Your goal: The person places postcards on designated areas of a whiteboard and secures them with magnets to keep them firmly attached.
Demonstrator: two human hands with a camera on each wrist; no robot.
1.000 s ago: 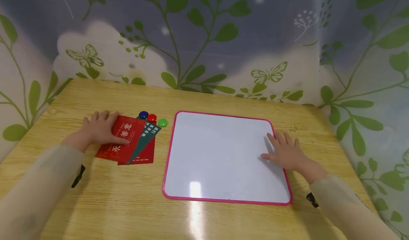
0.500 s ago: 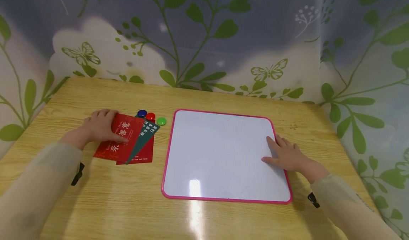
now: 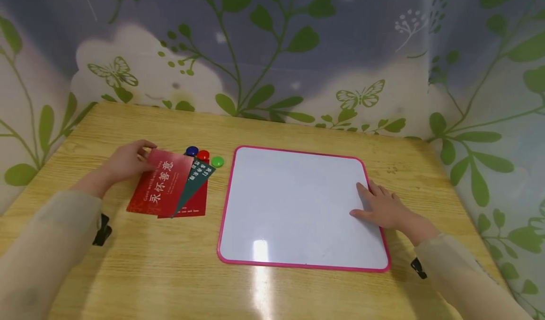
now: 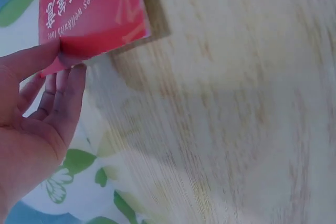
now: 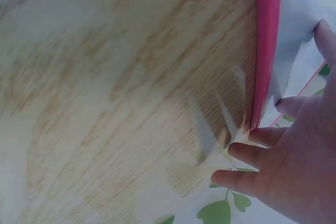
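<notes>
At the left of the head view my left hand [image 3: 125, 163] pinches the left edge of a red card [image 3: 172, 180] with white lettering. The left wrist view shows the thumb on the printed face of that card [image 4: 100, 9] and the fingers behind it. Under it lie a dark green card [image 3: 192, 187] and another red card [image 3: 197, 205], both partly covered. My right hand [image 3: 385, 209] rests with fingers spread at the right edge of a pink-framed whiteboard [image 3: 289, 206]. Thumb and index fingertip are over the white surface; the other fingers reach past the frame [image 5: 266, 35].
Beyond the cards sit a blue round magnet-like button [image 3: 192, 151], a red one [image 3: 203, 155] and a green one [image 3: 217, 162]. The wooden table [image 3: 179, 272] ends at a leaf-patterned wall covering [image 3: 272, 64] at the back and right.
My left hand has gone from lying spread over the top red card to pinching its left edge, with the edge slightly raised. The right hand has settled slightly at the whiteboard's edge.
</notes>
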